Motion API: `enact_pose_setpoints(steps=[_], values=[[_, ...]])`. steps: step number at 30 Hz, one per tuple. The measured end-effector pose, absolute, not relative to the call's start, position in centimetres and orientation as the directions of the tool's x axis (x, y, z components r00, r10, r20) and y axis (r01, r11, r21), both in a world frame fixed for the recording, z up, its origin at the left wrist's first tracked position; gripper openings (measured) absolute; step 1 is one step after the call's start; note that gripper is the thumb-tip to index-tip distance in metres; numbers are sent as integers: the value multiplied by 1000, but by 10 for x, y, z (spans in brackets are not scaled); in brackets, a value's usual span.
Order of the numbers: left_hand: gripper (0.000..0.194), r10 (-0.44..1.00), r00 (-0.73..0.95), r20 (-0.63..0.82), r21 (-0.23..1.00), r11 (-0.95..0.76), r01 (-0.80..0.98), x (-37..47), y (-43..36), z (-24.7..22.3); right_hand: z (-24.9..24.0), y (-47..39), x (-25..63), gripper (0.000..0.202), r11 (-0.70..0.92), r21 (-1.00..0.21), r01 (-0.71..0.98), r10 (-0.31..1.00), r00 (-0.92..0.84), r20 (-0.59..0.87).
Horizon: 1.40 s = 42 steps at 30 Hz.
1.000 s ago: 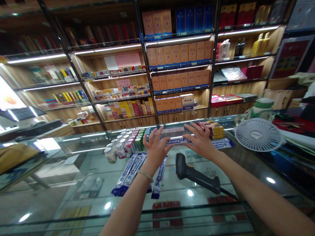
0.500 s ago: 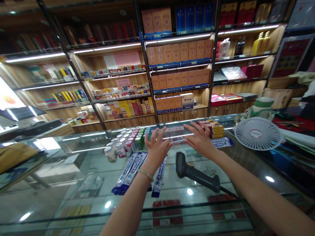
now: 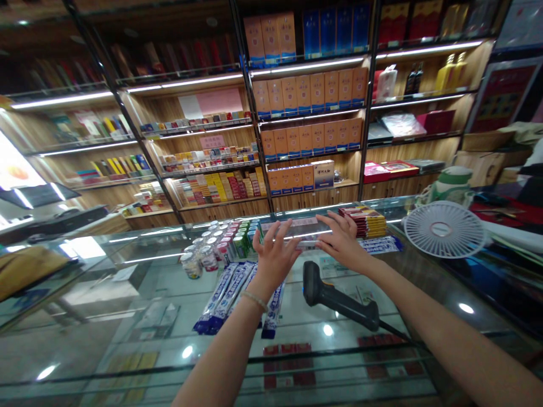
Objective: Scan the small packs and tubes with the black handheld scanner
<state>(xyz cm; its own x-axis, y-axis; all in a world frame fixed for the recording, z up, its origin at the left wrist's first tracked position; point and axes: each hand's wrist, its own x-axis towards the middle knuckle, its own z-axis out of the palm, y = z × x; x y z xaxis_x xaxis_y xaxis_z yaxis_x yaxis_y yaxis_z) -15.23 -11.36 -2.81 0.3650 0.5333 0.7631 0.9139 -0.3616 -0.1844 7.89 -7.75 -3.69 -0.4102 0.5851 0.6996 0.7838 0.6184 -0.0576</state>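
Note:
My left hand [image 3: 275,257] is over the glass counter, fingers spread and slightly bent, by the left side of a clear flat case [image 3: 306,233]. On the case's right side is my right hand [image 3: 339,240], its fingers also apart and its thumb by the front edge. Whether either hand presses on the case I cannot tell. Blue-and-white stick packets [image 3: 227,291] lie under and beside my left wrist. Nearer me rests a black barcode scanner [image 3: 339,299] with its cable. Small lidded jars and cans [image 3: 220,243] stand in rows to the left.
Red and yellow flat packs [image 3: 367,221] are stacked beyond my right hand, with another blue-and-white packet [image 3: 382,245] in front. A white round fan [image 3: 443,229] and a green-and-white jug [image 3: 453,183] stand farther right. Shelves of orange boxes [image 3: 311,138] line the wall.
My left hand has shifted slightly right and a little nearer. My right hand stays almost in place. The scanner, packets and jars have not visibly moved.

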Motion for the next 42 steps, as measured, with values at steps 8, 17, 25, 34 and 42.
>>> enact_pose_setpoints(steps=[8,17,25,34,42], values=[[27,525,360,771,-213,-320,923,-156,-109,-31,-35,-82,79,29,584,-3,812,544,-388,744],[27,542,328,774,-161,-332,929,-157,-106,-31,-37,-81,81,27,571,68,818,471,-395,789],[27,507,320,800,-155,-341,927,-157,-106,-31,-23,-81,80,27,547,146,824,496,-460,736],[25,356,318,879,-170,-390,905,-156,-100,-34,-5,-119,79,51,484,184,856,557,-464,689],[28,392,320,863,-158,-390,907,-157,-105,-32,-26,-181,68,75,455,113,883,699,-433,569]])
